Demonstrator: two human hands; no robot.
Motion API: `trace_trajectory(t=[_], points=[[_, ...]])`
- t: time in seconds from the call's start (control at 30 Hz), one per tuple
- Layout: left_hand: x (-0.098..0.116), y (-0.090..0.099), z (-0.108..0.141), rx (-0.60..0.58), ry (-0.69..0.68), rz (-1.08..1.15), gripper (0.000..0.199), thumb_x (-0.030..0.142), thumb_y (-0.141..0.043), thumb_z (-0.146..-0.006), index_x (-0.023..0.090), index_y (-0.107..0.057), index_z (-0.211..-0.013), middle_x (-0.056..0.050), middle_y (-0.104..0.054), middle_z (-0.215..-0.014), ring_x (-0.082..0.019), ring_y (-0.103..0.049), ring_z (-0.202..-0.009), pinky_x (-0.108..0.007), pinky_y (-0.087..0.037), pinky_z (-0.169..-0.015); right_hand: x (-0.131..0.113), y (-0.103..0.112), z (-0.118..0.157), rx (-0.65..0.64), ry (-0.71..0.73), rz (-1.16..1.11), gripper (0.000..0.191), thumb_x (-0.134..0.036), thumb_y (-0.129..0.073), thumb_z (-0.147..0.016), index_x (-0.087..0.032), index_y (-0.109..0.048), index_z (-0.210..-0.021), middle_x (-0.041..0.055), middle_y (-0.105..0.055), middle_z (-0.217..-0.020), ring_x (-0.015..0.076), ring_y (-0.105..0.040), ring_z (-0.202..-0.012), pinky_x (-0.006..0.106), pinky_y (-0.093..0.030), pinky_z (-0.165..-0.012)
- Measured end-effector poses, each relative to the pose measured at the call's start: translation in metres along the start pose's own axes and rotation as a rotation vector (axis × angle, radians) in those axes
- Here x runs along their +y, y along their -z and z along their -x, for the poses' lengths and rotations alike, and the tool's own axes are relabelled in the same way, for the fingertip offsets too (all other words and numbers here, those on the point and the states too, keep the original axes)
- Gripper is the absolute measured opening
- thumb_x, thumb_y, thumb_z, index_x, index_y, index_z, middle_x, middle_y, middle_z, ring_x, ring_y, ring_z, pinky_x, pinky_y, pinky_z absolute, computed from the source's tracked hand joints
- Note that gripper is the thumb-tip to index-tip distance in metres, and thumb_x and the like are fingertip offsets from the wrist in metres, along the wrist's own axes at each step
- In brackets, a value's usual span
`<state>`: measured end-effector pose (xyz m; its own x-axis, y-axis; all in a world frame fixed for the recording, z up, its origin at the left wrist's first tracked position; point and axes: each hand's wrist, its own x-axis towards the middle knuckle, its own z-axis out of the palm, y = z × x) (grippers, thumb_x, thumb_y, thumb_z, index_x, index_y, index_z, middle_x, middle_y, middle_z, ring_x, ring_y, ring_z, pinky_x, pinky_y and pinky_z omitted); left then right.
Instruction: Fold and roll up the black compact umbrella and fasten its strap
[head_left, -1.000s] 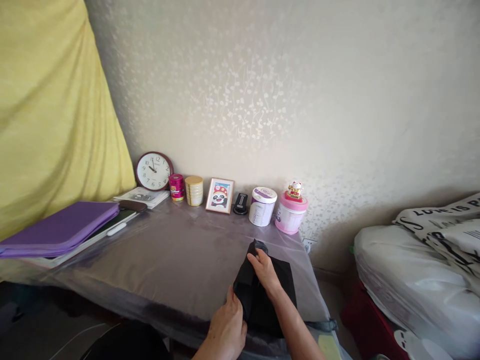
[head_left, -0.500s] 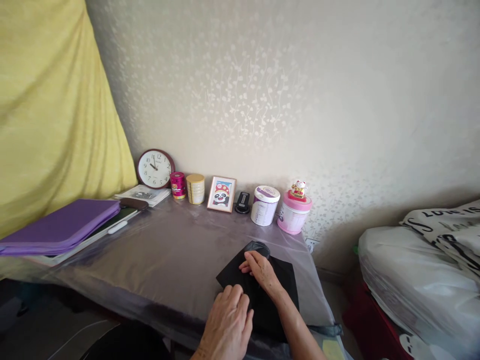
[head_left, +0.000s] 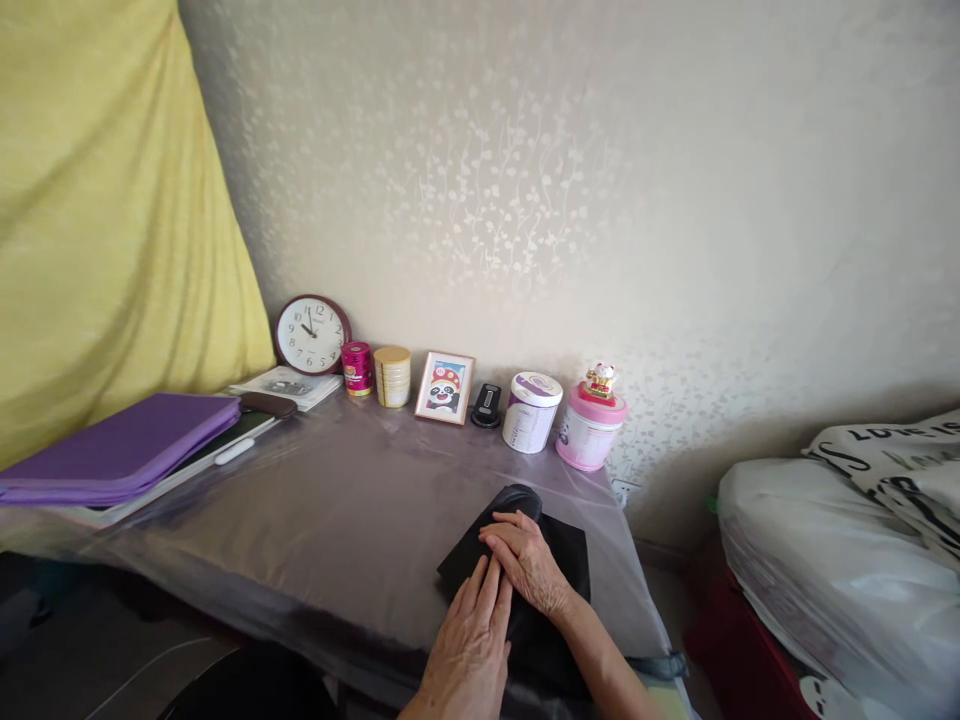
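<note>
A black, cloth-like piece (head_left: 569, 552) with a pointed left corner and a rounded, bulging fold at its top lies near the table's front right. My left hand (head_left: 474, 620) rests flat on its lower left part, fingers stretched forward. Across the middle of it lies my right hand (head_left: 527, 562), open, its fingers pointing left and meeting the left fingertips. Neither hand grips anything that I can see. Both hands and the right forearm cover much of the black piece, so its exact kind is unclear.
Along the wall stand a clock (head_left: 313, 335), a pink can (head_left: 357, 368), a yellow-lidded container (head_left: 393, 377), a panda picture (head_left: 445, 388), a black device (head_left: 487, 405), a white-purple tub (head_left: 532, 413) and a pink tub (head_left: 590, 432) bearing a cat figurine (head_left: 601, 380). A purple folder (head_left: 127, 445) lies left.
My left hand has uncurled and laid its fingers flat on the black piece, nearer my right hand. My right fingers have flattened out too. The black piece has shifted only slightly.
</note>
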<state>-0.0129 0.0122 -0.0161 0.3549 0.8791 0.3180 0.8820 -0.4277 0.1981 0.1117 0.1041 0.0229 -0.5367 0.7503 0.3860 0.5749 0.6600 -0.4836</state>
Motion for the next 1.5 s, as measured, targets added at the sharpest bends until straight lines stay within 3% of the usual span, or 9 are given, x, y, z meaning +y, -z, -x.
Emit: trace_trajectory(t=[0.27, 0.5, 0.67, 0.8, 0.97, 1.13, 1.27, 1.4, 1.5], points=[[-0.003, 0.002, -0.001, -0.172, 0.058, 0.121, 0.067, 0.01, -0.039, -0.078, 0.018, -0.017, -0.141, -0.011, -0.011, -0.148, -0.03, -0.017, -0.134, -0.044, -0.03, -0.105, 0.042, -0.003, -0.031, 0.005, -0.034, 0.172, 0.03, -0.028, -0.037, -0.092, -0.024, -0.067, -0.093, 0.0017, -0.069, -0.1, 0.0192, -0.051, -0.112, 0.042, -0.025, -0.104], [-0.003, 0.023, 0.0, -0.363, 0.126, 0.176, 0.093, 0.005, -0.044, -0.054, 0.008, -0.011, -0.141, -0.013, -0.001, -0.147, -0.03, -0.011, -0.135, -0.043, -0.028, -0.106, 0.061, -0.002, -0.053, -0.027, -0.227, 0.086, 0.031, -0.025, -0.038, -0.089, -0.024, -0.068, -0.08, 0.001, -0.069, -0.095, 0.0166, -0.059, -0.096, 0.029, -0.037, -0.09], [0.0, 0.012, 0.003, -0.313, 0.164, 0.166, 0.099, 0.003, -0.045, -0.049, 0.009, -0.01, -0.141, -0.011, 0.0, -0.147, -0.033, -0.014, -0.134, -0.044, -0.033, -0.103, 0.062, 0.0, -0.053, 0.072, -0.359, 0.115, 0.03, -0.028, -0.036, -0.089, -0.023, -0.066, -0.089, 0.0051, -0.068, -0.096, 0.0189, -0.06, -0.095, 0.031, -0.039, -0.088], [0.005, 0.003, 0.006, -0.241, 0.195, 0.143, 0.097, -0.001, -0.043, -0.052, 0.012, -0.006, -0.142, -0.01, -0.001, -0.148, -0.033, -0.018, -0.133, -0.04, -0.039, -0.099, 0.058, 0.018, -0.031, 0.192, -0.44, 0.171, 0.033, -0.031, -0.035, -0.089, -0.016, -0.061, -0.103, 0.012, -0.064, -0.107, 0.0231, -0.056, -0.104, 0.037, -0.035, -0.095], [0.008, 0.007, 0.007, -0.207, 0.173, 0.126, 0.092, -0.003, -0.04, -0.056, 0.011, -0.01, -0.142, -0.013, -0.006, -0.148, -0.032, -0.014, -0.134, -0.044, -0.032, -0.104, 0.056, 0.047, 0.029, 0.425, -0.586, 0.225, 0.039, -0.041, -0.036, -0.084, -0.014, -0.059, -0.101, 0.0147, -0.063, -0.105, 0.0256, -0.057, -0.1, 0.039, -0.04, -0.091], [0.011, 0.018, 0.006, -0.255, 0.185, 0.099, 0.09, -0.007, -0.036, -0.056, 0.01, -0.011, -0.141, -0.013, -0.006, -0.149, -0.03, -0.012, -0.135, -0.041, -0.032, -0.105, 0.037, 0.049, 0.077, 0.385, -0.777, 0.11, 0.044, -0.051, -0.035, -0.081, -0.017, -0.059, -0.095, 0.0126, -0.066, -0.096, 0.0261, -0.062, -0.085, 0.038, -0.044, -0.08], [0.014, 0.023, 0.005, -0.272, 0.226, 0.088, 0.09, -0.007, -0.037, -0.056, 0.009, -0.012, -0.141, -0.016, -0.006, -0.148, -0.032, -0.015, -0.134, -0.042, -0.033, -0.103, 0.017, 0.043, 0.086, 0.349, -0.835, -0.002, 0.046, -0.056, -0.037, -0.077, -0.019, -0.06, -0.093, 0.0087, -0.067, -0.079, 0.0262, -0.063, -0.079, 0.035, -0.045, -0.071], [0.015, 0.021, 0.005, -0.284, 0.223, 0.1, 0.09, -0.008, -0.039, -0.056, 0.009, -0.014, -0.141, -0.017, -0.008, -0.147, -0.032, -0.013, -0.134, -0.042, -0.03, -0.105, 0.005, 0.041, 0.082, 0.394, -0.834, -0.026, 0.045, -0.057, -0.045, -0.073, -0.018, -0.059, -0.093, 0.0065, -0.066, -0.073, 0.0249, -0.062, -0.072, 0.033, -0.044, -0.065], [0.016, 0.019, 0.005, -0.284, 0.234, 0.096, 0.091, -0.009, -0.04, -0.056, 0.009, -0.012, -0.141, -0.018, -0.008, -0.147, -0.032, -0.012, -0.134, -0.041, -0.03, -0.106, 0.002, 0.042, 0.077, 0.382, -0.816, -0.1, 0.039, -0.056, -0.049, -0.072, -0.02, -0.059, -0.081, 0.0006, -0.058, -0.058, 0.0208, -0.057, -0.057, 0.03, -0.042, -0.054]])
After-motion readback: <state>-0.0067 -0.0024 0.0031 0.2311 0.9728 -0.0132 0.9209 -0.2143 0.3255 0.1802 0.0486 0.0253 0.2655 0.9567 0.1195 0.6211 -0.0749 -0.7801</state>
